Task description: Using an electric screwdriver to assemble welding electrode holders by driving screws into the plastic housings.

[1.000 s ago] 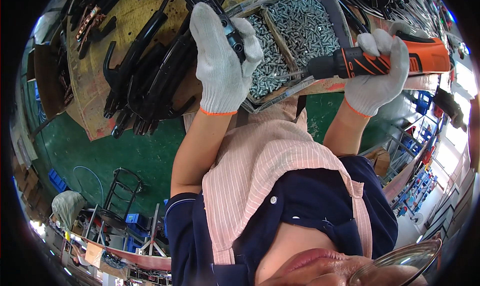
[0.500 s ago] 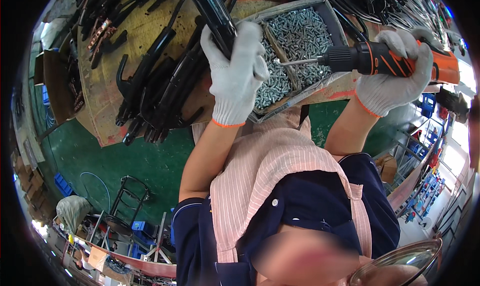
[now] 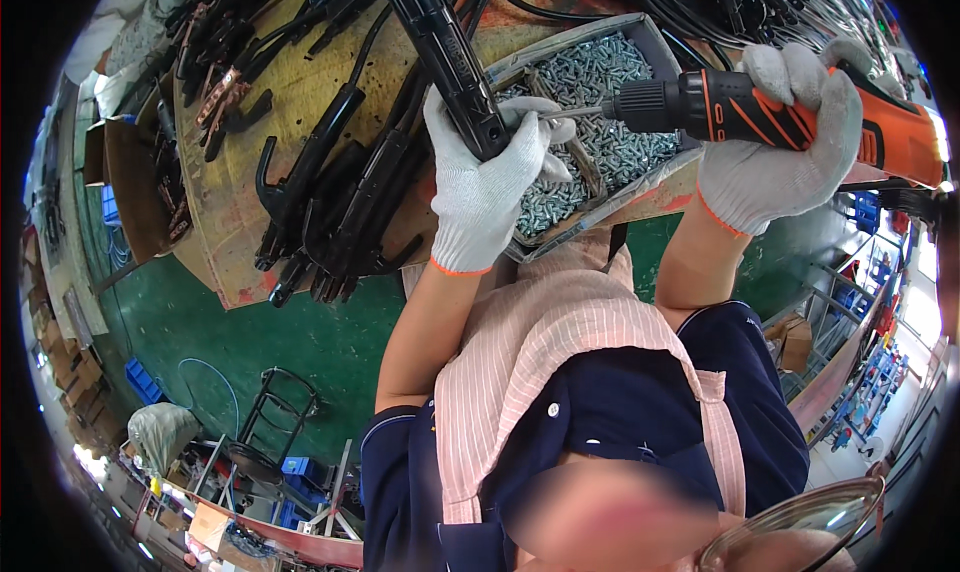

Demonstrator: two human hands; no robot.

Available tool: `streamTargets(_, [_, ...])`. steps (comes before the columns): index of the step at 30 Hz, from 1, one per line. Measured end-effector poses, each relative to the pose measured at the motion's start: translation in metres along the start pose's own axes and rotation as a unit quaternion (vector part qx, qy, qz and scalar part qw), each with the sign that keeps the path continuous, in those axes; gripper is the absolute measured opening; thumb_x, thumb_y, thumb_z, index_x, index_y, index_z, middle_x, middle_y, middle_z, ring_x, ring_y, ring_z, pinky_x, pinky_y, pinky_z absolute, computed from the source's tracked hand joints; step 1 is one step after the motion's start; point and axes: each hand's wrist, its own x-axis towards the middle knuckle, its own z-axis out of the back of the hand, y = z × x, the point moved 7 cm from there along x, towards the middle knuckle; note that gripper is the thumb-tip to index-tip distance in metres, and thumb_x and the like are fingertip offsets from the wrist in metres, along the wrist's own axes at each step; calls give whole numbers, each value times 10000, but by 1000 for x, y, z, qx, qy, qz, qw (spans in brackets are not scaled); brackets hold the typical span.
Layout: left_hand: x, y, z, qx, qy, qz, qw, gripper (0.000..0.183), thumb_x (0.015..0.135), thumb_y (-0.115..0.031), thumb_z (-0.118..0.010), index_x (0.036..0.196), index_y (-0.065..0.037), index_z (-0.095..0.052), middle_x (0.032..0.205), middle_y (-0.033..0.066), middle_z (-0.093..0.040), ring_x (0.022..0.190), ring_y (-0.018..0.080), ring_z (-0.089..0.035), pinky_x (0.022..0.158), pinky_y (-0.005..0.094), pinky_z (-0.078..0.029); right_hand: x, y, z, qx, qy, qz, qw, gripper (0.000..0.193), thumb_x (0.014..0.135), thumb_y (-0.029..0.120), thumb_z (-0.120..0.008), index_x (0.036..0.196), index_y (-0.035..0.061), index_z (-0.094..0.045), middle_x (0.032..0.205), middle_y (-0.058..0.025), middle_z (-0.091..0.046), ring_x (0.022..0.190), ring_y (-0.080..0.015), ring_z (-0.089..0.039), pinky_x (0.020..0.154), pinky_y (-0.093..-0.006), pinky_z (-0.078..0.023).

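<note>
My left hand (image 3: pixel 482 197), in a white knit glove, grips a black tubular handle (image 3: pixel 447 57) that slants up and away. A small hole shows near the handle's lower end. The thumb and fingertips of this hand meet beside the handle at the tip of a long driver bit (image 3: pixel 580 114); whether a screw sits there is too small to tell. In my right hand (image 3: pixel 780 177), also gloved, is an orange and black power drill (image 3: pixel 745 110), held level with its bit pointing left. Beneath the bit, a divided box (image 3: pixel 655 44) holds many small silver screws (image 3: pixel 548 204).
More black handles (image 3: pixel 345 207) lie piled on the worn yellow table (image 3: pixel 225 197) to the left, with copper-coloured clamp parts (image 3: pixel 218 97) behind them. Black cables (image 3: pixel 560 7) run along the back. A hand truck (image 3: pixel 275 417) stands on the green floor at lower left.
The drill has moved left, bringing its bit to my left fingertips. My left hand has turned and shifted slightly right, and the handle's lower end with its hole now shows.
</note>
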Motion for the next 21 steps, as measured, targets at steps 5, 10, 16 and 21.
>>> streamTargets(5, [-1,-1,-1,-20,40,-3,999,679,932,109,-489,1479,-57,-122,1070,219,-649,915,298,-709,634,338,-616,1,0,2,-15,-18,1,1000,236,937,91,-598,1153,68,-507,742,2,-506,680,-93,-469,725,-259,-437])
streamTargets(10, [-2,-2,-2,-38,60,-4,997,713,923,120,-495,1492,-70,-109,1107,223,-637,970,319,-699,680,366,-633,8,-5,1,41,13,-62,997,233,943,81,-592,1159,67,-506,746,5,-511,700,-92,-476,720,-256,-441])
streamTargets(16, [-3,-3,-6,-24,48,7,999,769,899,114,-541,1505,-73,-106,1049,195,-640,873,309,-702,646,370,-624,8,-8,5,21,-49,-38,998,204,942,70,-593,1136,67,-530,750,3,-512,710,-86,-479,705,-261,-448])
streamTargets(21, [3,4,3,-25,53,9,998,787,894,81,-568,1516,-74,-110,956,163,-637,656,239,-651,528,331,-554,3,-12,-2,21,-69,6,997,184,927,70,-611,1100,73,-550,751,4,-511,680,-84,-481,700,-265,-454])
